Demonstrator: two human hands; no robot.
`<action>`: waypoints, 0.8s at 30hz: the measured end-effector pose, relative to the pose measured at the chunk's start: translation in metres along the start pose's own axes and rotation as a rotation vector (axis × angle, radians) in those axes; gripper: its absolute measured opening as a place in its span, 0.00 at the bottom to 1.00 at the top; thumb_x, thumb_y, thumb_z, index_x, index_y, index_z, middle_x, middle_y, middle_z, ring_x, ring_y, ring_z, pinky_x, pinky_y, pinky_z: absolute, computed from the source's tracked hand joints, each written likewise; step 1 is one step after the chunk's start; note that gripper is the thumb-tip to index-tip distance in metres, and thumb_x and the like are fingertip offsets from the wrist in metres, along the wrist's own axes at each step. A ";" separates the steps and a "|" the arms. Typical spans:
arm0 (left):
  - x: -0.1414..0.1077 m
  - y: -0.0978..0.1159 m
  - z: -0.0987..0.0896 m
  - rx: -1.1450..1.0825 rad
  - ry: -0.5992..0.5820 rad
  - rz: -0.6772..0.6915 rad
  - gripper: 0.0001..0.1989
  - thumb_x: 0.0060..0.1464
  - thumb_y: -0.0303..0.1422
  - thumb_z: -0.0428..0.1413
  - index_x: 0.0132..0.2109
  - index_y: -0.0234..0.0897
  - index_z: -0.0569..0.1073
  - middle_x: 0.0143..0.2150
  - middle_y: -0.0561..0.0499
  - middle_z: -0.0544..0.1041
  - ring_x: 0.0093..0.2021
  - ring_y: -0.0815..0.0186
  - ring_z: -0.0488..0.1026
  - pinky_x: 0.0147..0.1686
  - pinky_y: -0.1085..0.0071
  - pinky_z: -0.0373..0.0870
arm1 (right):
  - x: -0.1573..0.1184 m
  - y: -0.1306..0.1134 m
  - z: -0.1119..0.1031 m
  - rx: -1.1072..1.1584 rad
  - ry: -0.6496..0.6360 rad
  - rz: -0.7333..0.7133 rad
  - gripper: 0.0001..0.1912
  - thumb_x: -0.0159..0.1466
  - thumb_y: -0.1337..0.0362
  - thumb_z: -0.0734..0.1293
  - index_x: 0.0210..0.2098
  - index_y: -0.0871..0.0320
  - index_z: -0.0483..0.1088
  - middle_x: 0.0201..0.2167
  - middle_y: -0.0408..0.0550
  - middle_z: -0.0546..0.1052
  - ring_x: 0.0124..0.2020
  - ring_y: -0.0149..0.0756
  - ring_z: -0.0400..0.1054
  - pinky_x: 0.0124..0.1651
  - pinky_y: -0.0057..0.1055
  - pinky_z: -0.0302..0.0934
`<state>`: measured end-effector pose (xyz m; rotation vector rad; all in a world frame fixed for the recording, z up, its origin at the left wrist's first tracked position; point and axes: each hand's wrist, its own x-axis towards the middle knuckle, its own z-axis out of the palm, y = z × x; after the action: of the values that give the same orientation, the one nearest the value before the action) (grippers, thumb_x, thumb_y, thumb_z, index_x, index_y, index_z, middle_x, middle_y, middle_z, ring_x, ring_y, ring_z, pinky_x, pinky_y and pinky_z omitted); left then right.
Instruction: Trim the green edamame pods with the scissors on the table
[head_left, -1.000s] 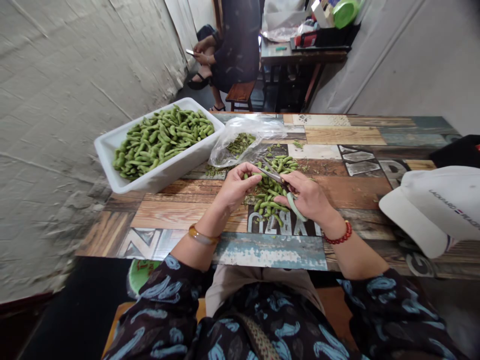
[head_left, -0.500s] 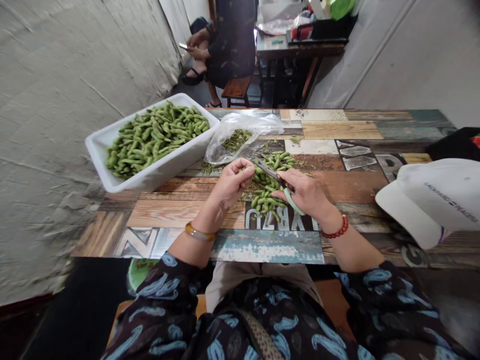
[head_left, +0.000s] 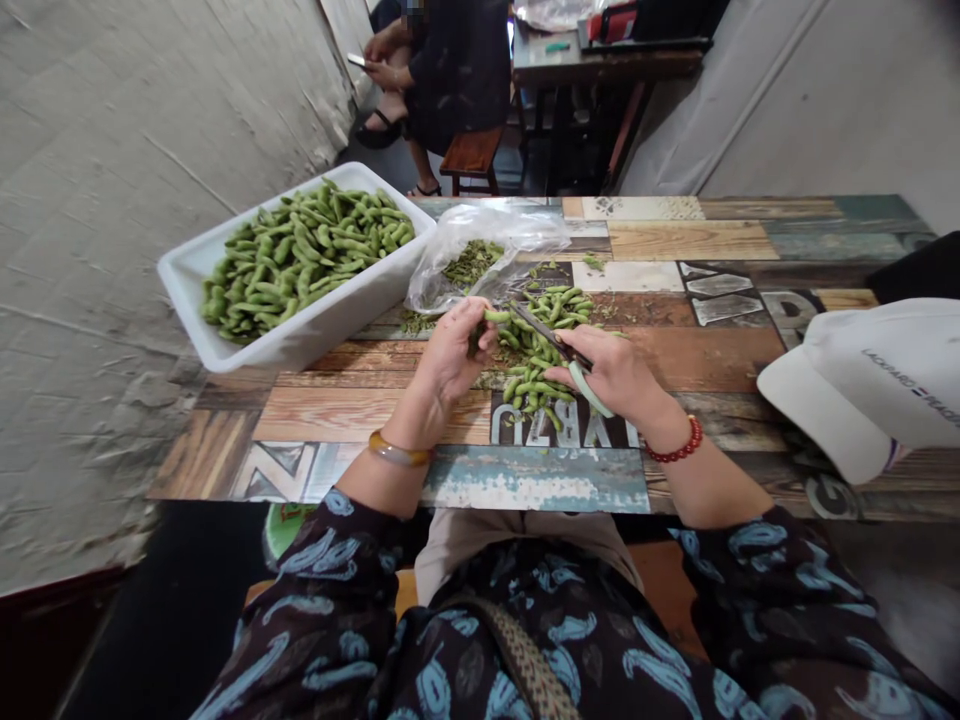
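Note:
Between the fingers of my left hand (head_left: 459, 348) is a green edamame pod (head_left: 496, 316), its tip poking out to the right. My right hand (head_left: 609, 370) is closed around scissors (head_left: 579, 385) with pale green handles, the blades pointing up and left toward the pod. A loose pile of edamame pods (head_left: 536, 385) lies on the table under and between both hands. Just beyond my left hand, a clear plastic bag (head_left: 517, 232) lies with its mouth spread, holding green trimmings (head_left: 474, 262).
A white plastic tub (head_left: 360, 285) heaped with pods stands at the left by the wall. A white cap (head_left: 885, 385) lies on the right of the patterned table (head_left: 375, 415). Beyond the table, a person (head_left: 457, 70) sits holding a phone, near a wooden stool (head_left: 471, 152).
The view has tilted slightly downward. A pod now sticks out from my left fingers, and the scissor blades have drawn a little away from that hand.

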<state>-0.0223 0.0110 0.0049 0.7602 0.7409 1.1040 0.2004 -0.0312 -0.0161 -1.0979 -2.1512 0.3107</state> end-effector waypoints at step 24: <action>-0.001 -0.025 -0.003 1.248 -0.465 0.252 0.07 0.51 0.28 0.60 0.39 0.35 0.79 0.31 0.52 0.75 0.30 0.68 0.68 0.35 0.72 0.63 | 0.006 0.011 -0.011 -0.042 0.198 0.136 0.21 0.65 0.51 0.68 0.51 0.57 0.73 0.36 0.50 0.78 0.37 0.42 0.74 0.44 0.38 0.69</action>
<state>-0.0134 0.0037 -0.0173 2.1249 0.9071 0.5262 0.2120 -0.0210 -0.0105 -1.2482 -1.9210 0.2102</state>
